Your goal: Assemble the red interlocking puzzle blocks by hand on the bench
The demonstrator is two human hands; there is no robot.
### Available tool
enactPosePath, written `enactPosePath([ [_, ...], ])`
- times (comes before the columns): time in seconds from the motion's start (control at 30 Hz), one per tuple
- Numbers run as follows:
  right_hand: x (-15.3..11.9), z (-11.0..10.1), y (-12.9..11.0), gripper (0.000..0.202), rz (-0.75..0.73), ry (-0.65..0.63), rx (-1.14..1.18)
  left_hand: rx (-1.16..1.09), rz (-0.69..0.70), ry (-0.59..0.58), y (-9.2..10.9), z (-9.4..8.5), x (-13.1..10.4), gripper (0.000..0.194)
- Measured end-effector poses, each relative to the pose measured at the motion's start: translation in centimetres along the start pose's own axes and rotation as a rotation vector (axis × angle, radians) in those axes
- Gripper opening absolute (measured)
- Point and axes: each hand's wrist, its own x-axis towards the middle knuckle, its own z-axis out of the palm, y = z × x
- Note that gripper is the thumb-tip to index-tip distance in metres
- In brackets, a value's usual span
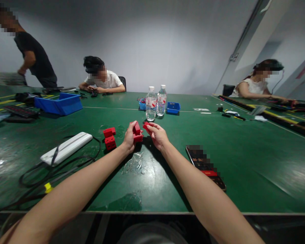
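Nearest us, our two forearms extend over the green worktop. We find the fingers of our left hand wrapped round an angular red part; those of our right hand pinch a small red piece, just beside it but apart.

Containers: a large blue bin at left, its interior hidden from us; a small blue tray, contents too small to tell; a small blue box with red and blue bits, partly blocked by one of two capped clear bottles upright beyond the hands.

Left of our left hand we note two touching red blocks, then a white oblong device, crossed by a black cable. One lit phone lies close by our right forearm.
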Motion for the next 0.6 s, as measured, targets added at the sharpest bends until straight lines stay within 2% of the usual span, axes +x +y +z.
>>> enactPosePath([
  [0.23, -0.46, 0.24, 0.11, 0.042, 0.016, -0.012, -0.006, 0.019, 0.002, -0.014, -0.12, -0.06, -0.02, 0.033],
  [0.4, -0.54, 0.46, -0.04, 0.027, 0.037, -0.036, -0.019, 0.025, -0.004, -0.006, -0.06, 0.03, -0.07, 0.034],
  [0.5, -0.20, 0.20, -0.05, 0.027, 0.016, 0.029, -0.026, 0.009, -0.008, 0.009, -0.01, 0.06, -0.03, 0.032],
  [0.6, 0.17, -0.26, 0.08, 0.030, -0.011, 0.037, -0.086, 0.013, -0.014, 0.007, 0.06, 0.09, -0.05, 0.032],
])
